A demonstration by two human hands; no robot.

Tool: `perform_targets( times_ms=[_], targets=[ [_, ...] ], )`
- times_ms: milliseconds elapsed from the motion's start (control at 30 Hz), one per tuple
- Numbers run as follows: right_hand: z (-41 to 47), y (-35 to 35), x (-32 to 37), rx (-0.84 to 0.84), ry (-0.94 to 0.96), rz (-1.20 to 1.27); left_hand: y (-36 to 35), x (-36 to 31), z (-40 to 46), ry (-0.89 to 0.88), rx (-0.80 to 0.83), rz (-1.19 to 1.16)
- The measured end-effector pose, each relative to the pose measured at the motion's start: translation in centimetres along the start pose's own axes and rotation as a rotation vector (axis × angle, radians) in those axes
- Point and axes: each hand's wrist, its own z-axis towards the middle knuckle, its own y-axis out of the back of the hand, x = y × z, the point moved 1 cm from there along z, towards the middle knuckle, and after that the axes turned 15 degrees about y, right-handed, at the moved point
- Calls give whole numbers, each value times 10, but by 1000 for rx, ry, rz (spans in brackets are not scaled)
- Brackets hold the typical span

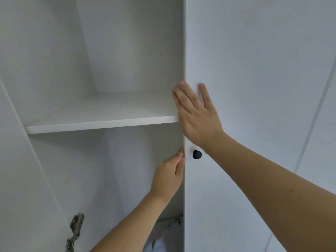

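A white wardrobe door (251, 66) with a round black knob (197, 154) stands on the right of the head view. My right hand (196, 115) lies flat against the door's front above the knob, fingers straight, with some fingertips reaching over the door's left edge. My left hand (168, 177) holds that same edge just left of the knob, with the thumb on the front and the fingers hidden behind the door. Both forearms come in from the bottom right.
The wardrobe's left half is open, showing a white shelf (101, 124) with bare compartments above and below it. A metal hinge (75, 230) sits on the left side panel (16, 179). Patterned light fabric (163, 237) lies at the bottom of the opening.
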Motion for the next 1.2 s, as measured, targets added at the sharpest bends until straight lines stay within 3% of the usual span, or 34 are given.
perform_targets(
  times_ms=[133, 200, 400, 567, 833, 1200],
  targets=[
    [0, 8, 0, 72, -28, -18, -3, -5, 4, 378, 217, -453],
    [-1, 12, 3, 118, -31, -33, -3, -2, 4, 513, 278, -562],
    [-9, 29, 3, 105, -43, -37, 11, -22, -9, 657, 345, -673],
    [-22, 54, 2, 55, -22, -22, 20, -41, -35, 681, 361, -672],
    [-50, 106, -6, -158, 34, 28, 27, -64, -74, 641, 416, -645],
    [-135, 224, -48, -165, 3, 94, -9, -142, -132, 369, 807, -519]
  ],
)
